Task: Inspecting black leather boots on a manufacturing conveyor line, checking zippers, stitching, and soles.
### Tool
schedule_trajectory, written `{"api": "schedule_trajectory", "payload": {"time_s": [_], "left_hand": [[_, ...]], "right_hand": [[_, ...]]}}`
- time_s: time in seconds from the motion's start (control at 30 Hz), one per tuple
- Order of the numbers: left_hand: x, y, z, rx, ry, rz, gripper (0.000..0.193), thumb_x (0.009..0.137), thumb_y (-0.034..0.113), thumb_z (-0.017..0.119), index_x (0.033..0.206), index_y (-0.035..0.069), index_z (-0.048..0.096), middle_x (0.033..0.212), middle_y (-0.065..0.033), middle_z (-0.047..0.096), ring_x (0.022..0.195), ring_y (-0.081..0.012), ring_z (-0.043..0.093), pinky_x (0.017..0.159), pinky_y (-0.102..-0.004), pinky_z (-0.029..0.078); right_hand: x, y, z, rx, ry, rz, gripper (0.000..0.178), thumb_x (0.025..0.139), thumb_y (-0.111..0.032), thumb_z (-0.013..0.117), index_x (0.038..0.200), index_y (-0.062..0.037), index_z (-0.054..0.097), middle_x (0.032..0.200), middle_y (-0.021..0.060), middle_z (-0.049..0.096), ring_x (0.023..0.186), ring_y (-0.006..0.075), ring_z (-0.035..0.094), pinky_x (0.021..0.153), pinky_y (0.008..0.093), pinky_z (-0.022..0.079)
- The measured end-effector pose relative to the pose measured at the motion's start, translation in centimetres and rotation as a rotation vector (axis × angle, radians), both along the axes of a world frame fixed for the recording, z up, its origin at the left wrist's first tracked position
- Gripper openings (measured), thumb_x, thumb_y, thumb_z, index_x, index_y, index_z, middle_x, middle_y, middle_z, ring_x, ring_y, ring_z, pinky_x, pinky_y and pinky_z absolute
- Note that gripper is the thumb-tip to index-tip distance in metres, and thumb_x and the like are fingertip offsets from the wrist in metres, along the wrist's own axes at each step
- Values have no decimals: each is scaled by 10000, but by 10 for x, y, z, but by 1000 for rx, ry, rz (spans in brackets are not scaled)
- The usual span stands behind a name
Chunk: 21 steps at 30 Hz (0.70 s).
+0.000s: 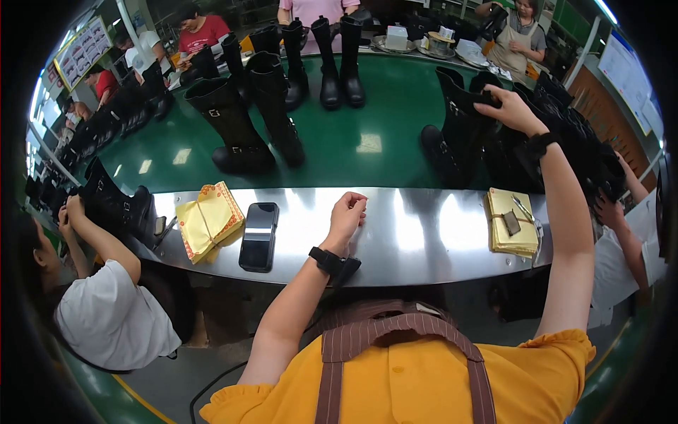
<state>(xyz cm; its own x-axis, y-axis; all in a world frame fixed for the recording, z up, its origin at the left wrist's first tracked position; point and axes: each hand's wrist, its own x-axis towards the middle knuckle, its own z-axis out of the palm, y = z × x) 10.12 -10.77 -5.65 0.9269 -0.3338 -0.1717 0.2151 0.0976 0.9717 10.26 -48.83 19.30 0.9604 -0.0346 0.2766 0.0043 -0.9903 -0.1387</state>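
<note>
My right hand (514,112) reaches out to the far right, its fingers closed on the upper shaft of a tall black boot (462,116). That boot stands upright at the edge of the green surface and has buckled straps. Over the middle of the steel ledge (417,233) is my left hand (347,218), fingers curled together, with nothing visible in them. A black phone (258,237) lies to its left, beside a stack of yellow papers (210,220) tied with a band. Another stack of yellow papers (505,230), with a small brown block (510,223) on top, lies below my right hand.
Two tall boots (236,127) stand on the green table (381,134), with more pairs (339,63) farther back. Dark boots crowd the right side. Co-workers sit close by at left (106,304) and right (628,240); others work across the table.
</note>
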Motion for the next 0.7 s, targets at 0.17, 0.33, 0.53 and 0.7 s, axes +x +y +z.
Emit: {"api": "schedule_trajectory", "payload": {"time_s": [0.17, 0.33, 0.53, 0.7], "left_hand": [[-48, -22, 36, 216, -347, -185, 259, 909, 176, 641, 1100, 3, 615, 946, -71, 641, 806, -124, 608, 712, -275, 522], [-73, -42, 90, 211, -837, -18, 960, 714, 333, 866, 1468, 74, 330, 1322, -168, 500, 1265, -278, 480, 1023, -430, 425], [-86, -77, 86, 415, -985, 110, 1116, 663, 188, 871, 1521, 37, 175, 1383, -197, 429, 1291, -299, 452, 1058, -401, 390], [-61, -37, 65, -69, -600, -75, 862, 677, -38, 619, 1481, 24, 313, 1283, -146, 542, 1141, -233, 554, 980, -326, 435]], "right_hand": [[-10, 32, 11, 62, -469, 111, 534, 828, -482, 723, 1053, -2, 659, 931, 173, 691, 855, 286, 682, 748, 349, 514], [-87, 88, 51, 49, -558, 185, 468, 769, -424, 806, 901, 5, 673, 718, 73, 651, 634, 108, 602, 596, 271, 478], [-158, 126, 3, 218, -531, 411, 558, 708, -322, 870, 1145, -72, 628, 704, 31, 609, 582, 89, 464, 573, 244, 440], [-178, 85, -12, 360, -628, 194, 420, 777, -43, 769, 1176, -107, 652, 634, -69, 429, 632, 19, 398, 651, 184, 364]]}}
